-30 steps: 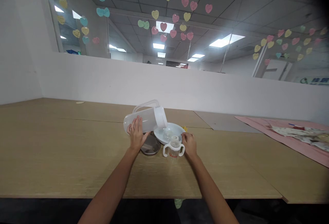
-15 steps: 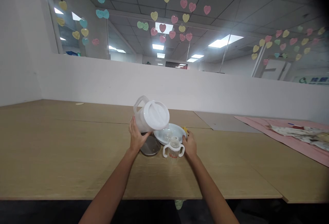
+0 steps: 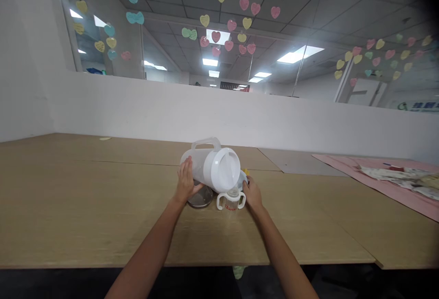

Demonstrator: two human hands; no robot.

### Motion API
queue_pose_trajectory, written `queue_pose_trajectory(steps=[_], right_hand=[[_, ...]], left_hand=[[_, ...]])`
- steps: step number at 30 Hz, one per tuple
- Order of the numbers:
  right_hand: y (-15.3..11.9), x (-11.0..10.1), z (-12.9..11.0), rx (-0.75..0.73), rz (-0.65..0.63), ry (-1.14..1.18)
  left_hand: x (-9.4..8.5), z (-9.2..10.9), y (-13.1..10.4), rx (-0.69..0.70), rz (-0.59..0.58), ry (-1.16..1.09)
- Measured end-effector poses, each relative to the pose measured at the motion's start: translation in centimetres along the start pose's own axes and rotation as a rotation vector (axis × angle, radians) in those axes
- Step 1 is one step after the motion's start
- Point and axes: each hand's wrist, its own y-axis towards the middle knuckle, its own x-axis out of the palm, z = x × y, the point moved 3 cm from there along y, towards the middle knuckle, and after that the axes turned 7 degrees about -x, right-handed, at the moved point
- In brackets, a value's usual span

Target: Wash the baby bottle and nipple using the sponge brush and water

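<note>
A white lidded pitcher [image 3: 210,166], tipped nearly onto its side with its handle on top, is held by my left hand [image 3: 185,182], fingers against its side. Its lid end faces right and down, above a clear bottle with two white handles [image 3: 230,202] standing on the table. Behind the bottle, mostly hidden by the pitcher, is a pale shallow bowl [image 3: 243,178]. My right hand [image 3: 252,191] pinches the bowl's right rim, beside a small yellow thing [image 3: 246,171]. Below the pitcher sits a round dark grey dish [image 3: 200,198]. Whether liquid flows cannot be made out.
The wooden table [image 3: 103,207] reaches back to a low white wall [image 3: 154,111] with glass above. At right lies a pink cloth [image 3: 346,166] with pale fabric [image 3: 398,175] and small items on it. A grey sheet [image 3: 302,162] lies beside it.
My left hand has tipped the pitcher further over and moved it right, so its lid end now covers most of the bowl. My right hand stays at the bowl's rim.
</note>
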Motion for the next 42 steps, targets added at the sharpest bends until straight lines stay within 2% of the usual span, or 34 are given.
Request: queue_pose_trajectory(steps=[17,42], right_hand=[[0.18,0.36,0.30,0.005,-0.007,-0.034],[0.11,0.18,0.26,-0.014,0.002,-0.027]], left_hand=[[0.14,-0.31,-0.15,-0.012,-0.015,0.016],[-0.08,0.00,0.05,0.030,0.026,0.024]])
